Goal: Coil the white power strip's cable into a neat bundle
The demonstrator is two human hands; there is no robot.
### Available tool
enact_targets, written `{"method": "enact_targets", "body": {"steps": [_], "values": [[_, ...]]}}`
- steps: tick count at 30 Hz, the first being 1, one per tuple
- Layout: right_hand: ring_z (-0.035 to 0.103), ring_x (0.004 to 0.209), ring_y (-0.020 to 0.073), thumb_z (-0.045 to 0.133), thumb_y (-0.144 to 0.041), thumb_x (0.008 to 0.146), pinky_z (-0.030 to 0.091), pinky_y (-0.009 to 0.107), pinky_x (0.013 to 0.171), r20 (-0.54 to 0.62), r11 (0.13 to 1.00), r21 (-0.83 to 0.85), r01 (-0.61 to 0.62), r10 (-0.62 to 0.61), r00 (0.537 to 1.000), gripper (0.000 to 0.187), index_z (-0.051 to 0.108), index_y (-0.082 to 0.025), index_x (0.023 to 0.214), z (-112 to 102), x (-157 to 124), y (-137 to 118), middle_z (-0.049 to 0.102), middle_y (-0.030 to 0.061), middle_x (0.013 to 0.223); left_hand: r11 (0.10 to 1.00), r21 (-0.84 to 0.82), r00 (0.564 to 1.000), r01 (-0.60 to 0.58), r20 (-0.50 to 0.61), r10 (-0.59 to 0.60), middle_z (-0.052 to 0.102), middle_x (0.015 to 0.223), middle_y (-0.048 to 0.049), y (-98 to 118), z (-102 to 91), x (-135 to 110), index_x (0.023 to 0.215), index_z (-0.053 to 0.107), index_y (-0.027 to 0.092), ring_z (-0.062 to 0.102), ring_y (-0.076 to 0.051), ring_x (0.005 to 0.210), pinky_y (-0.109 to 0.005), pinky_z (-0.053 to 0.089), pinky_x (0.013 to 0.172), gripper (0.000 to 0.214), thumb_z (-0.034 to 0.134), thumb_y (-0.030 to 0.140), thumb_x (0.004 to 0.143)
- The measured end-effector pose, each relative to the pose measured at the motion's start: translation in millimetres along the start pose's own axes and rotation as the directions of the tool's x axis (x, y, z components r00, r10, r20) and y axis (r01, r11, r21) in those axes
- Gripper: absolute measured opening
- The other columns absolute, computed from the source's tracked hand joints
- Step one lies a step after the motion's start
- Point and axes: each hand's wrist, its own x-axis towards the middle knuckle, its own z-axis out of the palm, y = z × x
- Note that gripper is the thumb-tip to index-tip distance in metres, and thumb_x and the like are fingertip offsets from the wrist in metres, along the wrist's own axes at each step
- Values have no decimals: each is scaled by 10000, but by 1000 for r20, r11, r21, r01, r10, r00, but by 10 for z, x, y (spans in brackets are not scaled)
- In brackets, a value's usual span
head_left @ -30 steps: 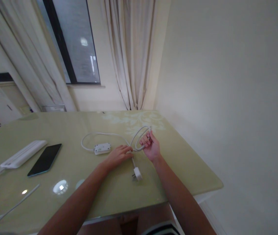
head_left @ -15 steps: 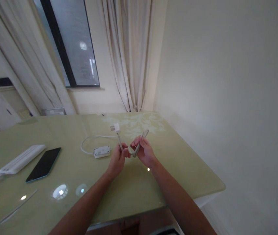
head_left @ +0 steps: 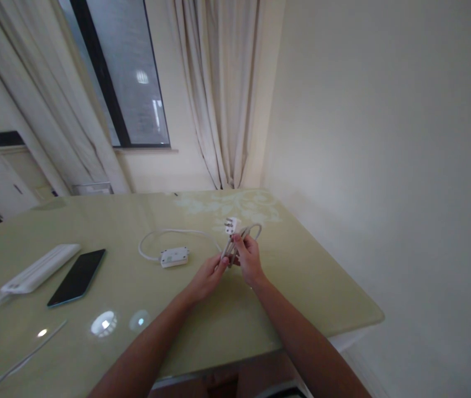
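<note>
A white power cord is gathered in loops between my two hands, above the table. My left hand closes on the lower part of the loops, thumb on top. My right hand pinches the loops near the cord's white plug, whose metal pins point up and left. From my left hand the cord runs left in a curve along the table to a small white power strip, which lies flat. Part of the bundle is hidden behind my fingers.
On the left of the glossy pale green table lie a black phone and a long white device with a cable. Another white cable lies near the front left. A wall stands along the right.
The plug has moved right, from above my left hand to beside my right fingers. My hands have come together, and the cord's loops now lie bunched with the plug.
</note>
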Motion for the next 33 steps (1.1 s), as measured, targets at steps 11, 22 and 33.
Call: {"method": "enact_targets", "body": {"steps": [11,22,33], "values": [[627,724,160,542,-703,950,541,284,644,520,885,-350,307,-89,849,522,576,-217,1139,-20,-71,156,655,31,905,921,-383,940,67,-285,-187,471,570,41,60,44,-34,712,497,202,470,-114,500,-234,400,476,578,489,730,947],[618,1077,265,568,-347,1034,375,451,1097,754,122,-617,777,-192,629,260,627,-205,1244,89,-57,244,719,132,1082,222,-956,918,-192,-254,-304,337,598,87,425,-547,-42,917,551,168,355,-53,452,-172,452,527,120,524,202,1029],[591,829,199,511,-426,1040,484,334,806,643,663,-530,529,-93,760,223,574,-233,1133,7,-135,293,648,56,926,594,-804,913,-29,-263,-312,649,912,-18,138,-470,22,1135,623,183,661,-156,839,-314,567,808,310,719,389,923]]}}
